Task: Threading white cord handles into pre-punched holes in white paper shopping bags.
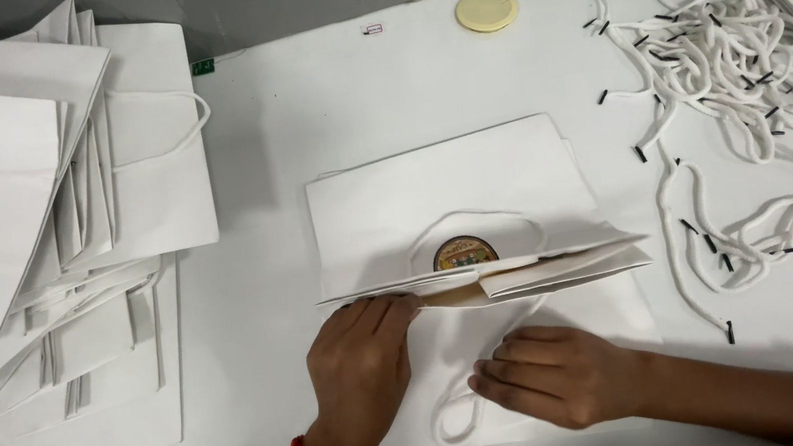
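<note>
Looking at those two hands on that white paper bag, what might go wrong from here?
The left hand presses at the folded mouth of the white paper bag, so the thin paper may crease or tear there. The right hand lies flat on the lower panel beside the cord handle; the loop might get pinched or pulled out. The loose pile of white cords lies close by and could tangle further if brushed.

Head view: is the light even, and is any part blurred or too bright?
Head view: soft, even light; faint shadows under the left hand and right hand; the white table and paper bag are bright, nearly washed out; no clear motion blur.
</note>
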